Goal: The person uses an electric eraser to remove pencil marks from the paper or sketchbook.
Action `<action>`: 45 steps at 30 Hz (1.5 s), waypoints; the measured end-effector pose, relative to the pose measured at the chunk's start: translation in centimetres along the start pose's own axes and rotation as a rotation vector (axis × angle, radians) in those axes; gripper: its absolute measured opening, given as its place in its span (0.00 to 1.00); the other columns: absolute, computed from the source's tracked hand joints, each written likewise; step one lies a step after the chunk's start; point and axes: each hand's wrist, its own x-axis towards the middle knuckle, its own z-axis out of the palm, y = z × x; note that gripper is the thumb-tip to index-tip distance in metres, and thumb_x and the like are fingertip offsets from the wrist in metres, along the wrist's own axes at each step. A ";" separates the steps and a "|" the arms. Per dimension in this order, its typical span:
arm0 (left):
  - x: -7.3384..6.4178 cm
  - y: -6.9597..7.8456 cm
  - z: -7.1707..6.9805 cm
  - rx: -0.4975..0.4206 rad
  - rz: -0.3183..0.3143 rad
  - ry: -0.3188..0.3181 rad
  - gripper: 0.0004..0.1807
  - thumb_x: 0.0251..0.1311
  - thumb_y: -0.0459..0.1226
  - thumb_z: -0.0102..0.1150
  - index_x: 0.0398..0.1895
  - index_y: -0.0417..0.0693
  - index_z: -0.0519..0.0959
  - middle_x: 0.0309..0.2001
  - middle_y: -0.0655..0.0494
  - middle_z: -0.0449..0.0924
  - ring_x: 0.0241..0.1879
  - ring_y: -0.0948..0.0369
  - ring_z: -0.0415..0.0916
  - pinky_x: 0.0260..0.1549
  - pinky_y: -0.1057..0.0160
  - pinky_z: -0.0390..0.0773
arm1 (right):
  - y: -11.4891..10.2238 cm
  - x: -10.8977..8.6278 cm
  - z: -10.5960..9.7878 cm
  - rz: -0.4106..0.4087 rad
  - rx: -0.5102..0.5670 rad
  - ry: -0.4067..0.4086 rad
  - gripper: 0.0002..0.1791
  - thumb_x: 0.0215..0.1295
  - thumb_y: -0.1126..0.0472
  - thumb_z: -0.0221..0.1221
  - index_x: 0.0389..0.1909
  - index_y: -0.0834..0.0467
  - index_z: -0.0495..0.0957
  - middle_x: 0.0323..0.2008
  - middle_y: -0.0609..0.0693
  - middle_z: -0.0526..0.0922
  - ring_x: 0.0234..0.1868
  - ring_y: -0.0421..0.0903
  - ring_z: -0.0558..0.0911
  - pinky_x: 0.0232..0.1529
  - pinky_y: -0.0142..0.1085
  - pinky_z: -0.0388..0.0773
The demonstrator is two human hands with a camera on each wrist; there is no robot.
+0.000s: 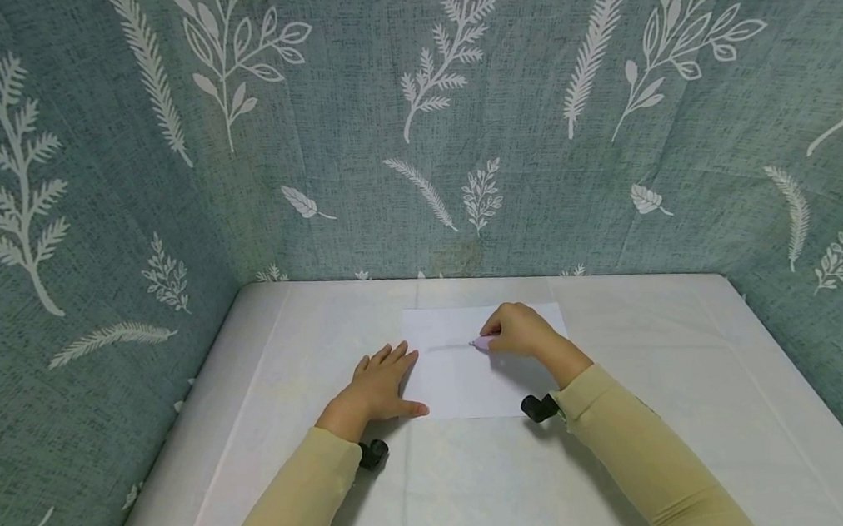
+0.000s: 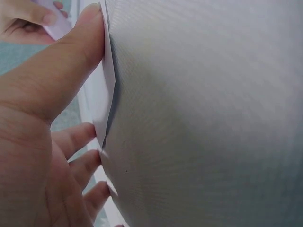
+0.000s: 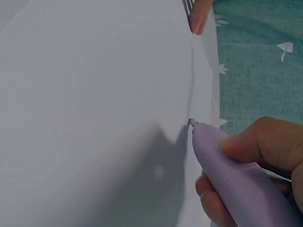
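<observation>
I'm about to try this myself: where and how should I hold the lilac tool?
Probably pinch the tool by its thick body, behind the tapered nose, coming from the right, as the right hand does: the thin tip points left at the paper, so the rounded body lies right.

a cloth-walled booth [image 1: 96,208], leaf-print fabric [image 1: 354,93] on three sides of a white-covered table [image 1: 460,489]

One pen [image 3: 236,182], one sheet [image 1: 462,385]
</observation>
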 end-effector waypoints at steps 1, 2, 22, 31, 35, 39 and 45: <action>0.0 0.0 0.0 0.000 0.000 0.000 0.57 0.50 0.62 0.71 0.79 0.52 0.57 0.80 0.50 0.46 0.79 0.46 0.40 0.73 0.39 0.42 | 0.0 0.0 0.0 -0.001 0.004 -0.003 0.10 0.59 0.64 0.69 0.42 0.57 0.90 0.41 0.49 0.89 0.45 0.48 0.84 0.49 0.43 0.80; 0.0 0.0 0.0 0.000 0.003 0.003 0.56 0.49 0.62 0.71 0.79 0.51 0.57 0.80 0.50 0.47 0.78 0.46 0.40 0.72 0.38 0.43 | 0.0 0.1 0.1 -0.003 0.010 -0.008 0.10 0.59 0.64 0.69 0.42 0.57 0.90 0.41 0.49 0.89 0.44 0.47 0.84 0.48 0.43 0.80; -0.1 0.2 -0.1 -0.005 0.001 0.004 0.57 0.49 0.61 0.72 0.79 0.51 0.58 0.80 0.50 0.47 0.78 0.46 0.41 0.73 0.38 0.43 | -0.3 0.0 0.1 0.069 0.039 -0.026 0.09 0.60 0.61 0.69 0.42 0.56 0.90 0.39 0.48 0.88 0.42 0.46 0.83 0.46 0.42 0.80; 0.0 0.1 -0.2 0.000 -0.001 -0.007 0.56 0.50 0.62 0.71 0.79 0.51 0.57 0.80 0.50 0.46 0.79 0.46 0.40 0.73 0.39 0.43 | -0.3 0.1 0.0 0.081 0.050 -0.029 0.09 0.59 0.63 0.69 0.41 0.56 0.90 0.39 0.48 0.88 0.41 0.46 0.83 0.45 0.42 0.80; 0.0 0.2 -0.2 -0.004 -0.006 -0.006 0.57 0.49 0.62 0.72 0.79 0.52 0.57 0.80 0.50 0.46 0.79 0.46 0.40 0.73 0.38 0.42 | -0.3 0.2 0.1 0.068 0.041 -0.041 0.10 0.59 0.62 0.70 0.41 0.56 0.90 0.40 0.48 0.88 0.42 0.46 0.83 0.45 0.42 0.80; 0.0 0.2 -0.2 -0.007 -0.006 -0.002 0.57 0.49 0.62 0.72 0.79 0.52 0.58 0.80 0.50 0.47 0.78 0.46 0.40 0.73 0.38 0.42 | -0.5 0.2 0.0 0.089 0.036 -0.013 0.10 0.59 0.63 0.69 0.41 0.57 0.90 0.40 0.49 0.88 0.43 0.48 0.83 0.47 0.44 0.80; 0.1 0.1 -0.1 -0.006 -0.006 -0.001 0.57 0.49 0.62 0.72 0.79 0.52 0.58 0.80 0.50 0.47 0.79 0.46 0.41 0.73 0.38 0.43 | -0.6 0.3 0.1 0.071 0.047 -0.033 0.10 0.59 0.63 0.70 0.41 0.57 0.90 0.40 0.50 0.88 0.40 0.46 0.83 0.43 0.41 0.80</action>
